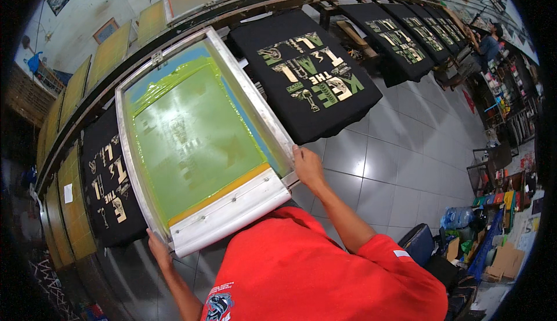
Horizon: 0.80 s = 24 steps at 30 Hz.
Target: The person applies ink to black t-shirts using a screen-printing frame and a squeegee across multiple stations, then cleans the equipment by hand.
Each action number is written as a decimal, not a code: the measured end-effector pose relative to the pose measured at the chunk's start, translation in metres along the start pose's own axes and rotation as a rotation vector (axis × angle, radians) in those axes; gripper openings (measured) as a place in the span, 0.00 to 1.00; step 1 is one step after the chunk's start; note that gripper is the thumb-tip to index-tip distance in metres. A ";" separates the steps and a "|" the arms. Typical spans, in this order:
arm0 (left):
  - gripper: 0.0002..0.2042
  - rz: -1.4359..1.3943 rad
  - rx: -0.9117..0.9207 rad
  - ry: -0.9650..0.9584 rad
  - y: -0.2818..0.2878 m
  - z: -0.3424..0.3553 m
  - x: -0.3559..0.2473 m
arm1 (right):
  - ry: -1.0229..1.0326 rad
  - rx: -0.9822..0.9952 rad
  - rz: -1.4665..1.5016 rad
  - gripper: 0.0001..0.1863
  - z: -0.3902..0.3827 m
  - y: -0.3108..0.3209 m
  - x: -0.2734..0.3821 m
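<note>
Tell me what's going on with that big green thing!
A person in a red shirt grips a framed printing screen at its near end, left hand on one side, right hand on the other. Bright green ink is smeared at its far end, and a white squeegee lies across the near end. Printed black cloths lie on both sides.

Toward nine o'clock I see a silver-grey frame [243,86] round pale-green mesh [185,141] streaked with lime; at seven, a yellow band [219,193] and white panel [229,212]. Around one, a black shirt [310,80] carries cream-and-green lettering. Between five and six, a red shirt [325,266]; at three, grey-tiled floor [400,147].
</note>
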State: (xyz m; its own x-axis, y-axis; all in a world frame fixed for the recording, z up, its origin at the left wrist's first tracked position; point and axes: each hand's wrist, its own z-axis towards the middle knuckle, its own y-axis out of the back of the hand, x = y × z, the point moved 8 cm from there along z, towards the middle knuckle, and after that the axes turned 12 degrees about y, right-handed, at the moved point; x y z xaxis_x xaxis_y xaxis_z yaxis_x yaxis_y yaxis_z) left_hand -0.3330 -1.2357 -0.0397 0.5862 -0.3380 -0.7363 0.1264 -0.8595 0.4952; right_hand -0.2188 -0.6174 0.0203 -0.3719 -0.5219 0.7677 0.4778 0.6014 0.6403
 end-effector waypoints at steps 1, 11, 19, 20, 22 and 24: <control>0.36 -0.043 0.016 -0.002 0.003 0.006 0.005 | -0.001 0.002 -0.003 0.29 -0.001 0.000 0.002; 0.33 0.083 -0.100 -0.059 -0.018 -0.012 -0.040 | 0.080 -0.070 -0.137 0.30 0.002 0.004 -0.010; 0.34 0.095 -0.037 -0.072 -0.015 -0.022 -0.054 | 0.052 -0.023 -0.122 0.33 0.008 -0.002 0.004; 0.34 0.124 -0.060 -0.085 -0.015 -0.025 -0.058 | 0.055 -0.026 -0.110 0.33 0.009 -0.002 0.004; 0.34 0.185 -0.104 -0.111 -0.017 -0.028 -0.067 | 0.054 -0.032 -0.120 0.34 0.009 -0.001 0.003; 0.34 0.183 -0.068 -0.090 -0.022 -0.031 -0.072 | 0.048 -0.034 -0.128 0.34 0.010 -0.001 0.003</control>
State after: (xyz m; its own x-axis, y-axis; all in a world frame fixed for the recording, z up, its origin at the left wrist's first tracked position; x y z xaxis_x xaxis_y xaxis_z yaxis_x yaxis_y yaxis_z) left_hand -0.3536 -1.1807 0.0170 0.5307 -0.5213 -0.6683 0.0800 -0.7541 0.6518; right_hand -0.2285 -0.6132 0.0222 -0.3936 -0.6215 0.6774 0.4561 0.5077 0.7309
